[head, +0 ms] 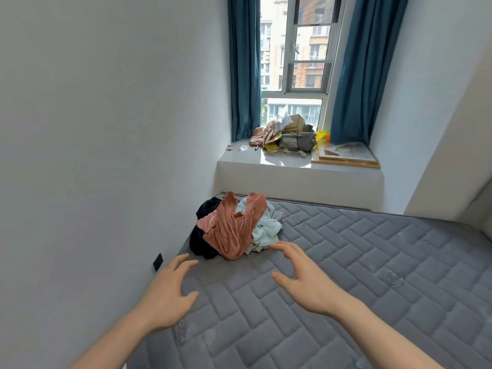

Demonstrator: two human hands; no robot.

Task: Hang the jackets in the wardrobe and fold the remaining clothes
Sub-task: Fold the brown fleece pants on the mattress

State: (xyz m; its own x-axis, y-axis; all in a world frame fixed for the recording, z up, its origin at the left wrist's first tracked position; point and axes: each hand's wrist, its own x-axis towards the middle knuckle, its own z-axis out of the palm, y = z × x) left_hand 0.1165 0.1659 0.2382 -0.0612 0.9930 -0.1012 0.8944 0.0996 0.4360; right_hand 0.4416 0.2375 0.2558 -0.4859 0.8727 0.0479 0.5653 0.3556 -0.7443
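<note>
A heap of clothes lies at the far left corner of the grey quilted mattress [346,262]. On top is a pink velvet garment [229,233], with a light blue fleece piece [266,225] to its right and a dark garment [202,243] to its left against the wall. My left hand [167,294] hovers over the mattress just short of the heap, fingers spread, holding nothing. My right hand [300,275] reaches out likewise, its fingertips close to the blue fleece without touching it.
A white wall [106,129] runs along the left of the bed, with a small black outlet [158,261] low on it. Beyond the bed, a window ledge [292,166] carries a cluttered pile [287,137] and wooden boards [346,158]. Blue curtains [245,70] frame the window.
</note>
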